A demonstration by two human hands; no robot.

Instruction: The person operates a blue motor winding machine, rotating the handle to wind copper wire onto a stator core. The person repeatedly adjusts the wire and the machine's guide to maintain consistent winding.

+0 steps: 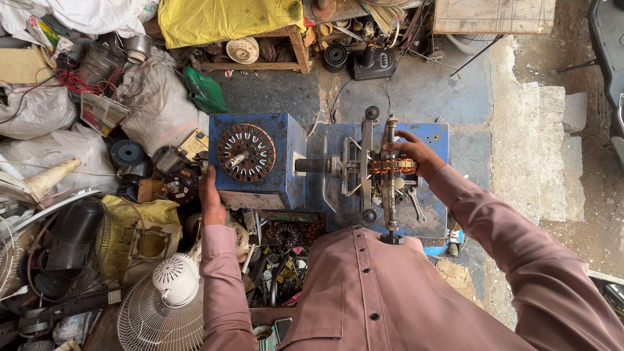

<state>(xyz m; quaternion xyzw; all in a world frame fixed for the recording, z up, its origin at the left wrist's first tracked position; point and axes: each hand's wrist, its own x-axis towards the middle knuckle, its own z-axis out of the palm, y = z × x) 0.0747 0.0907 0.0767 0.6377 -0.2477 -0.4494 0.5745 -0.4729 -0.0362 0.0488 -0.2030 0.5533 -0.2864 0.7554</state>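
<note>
White fan motor housing (175,279) atop a wire fan guard (153,318) lower left; yellow cloth (227,19) draped over a wooden bench (296,49) up top; green plastic bottle (205,91) beside grey sacks (156,104); possibly a black telephone (376,65) on grey concrete floor (422,91).

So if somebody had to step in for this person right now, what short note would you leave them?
Left hand: resting against the left side of the blue box, holding nothing visible.
Right hand: fingers on the copper wire coil wound on the winding frame.
A round slotted motor core sits on top of the box.
Done: some copper turns are on the frame.
Left: cannot tell how many more turns are needed; the core's slots hold no wire.
</note>
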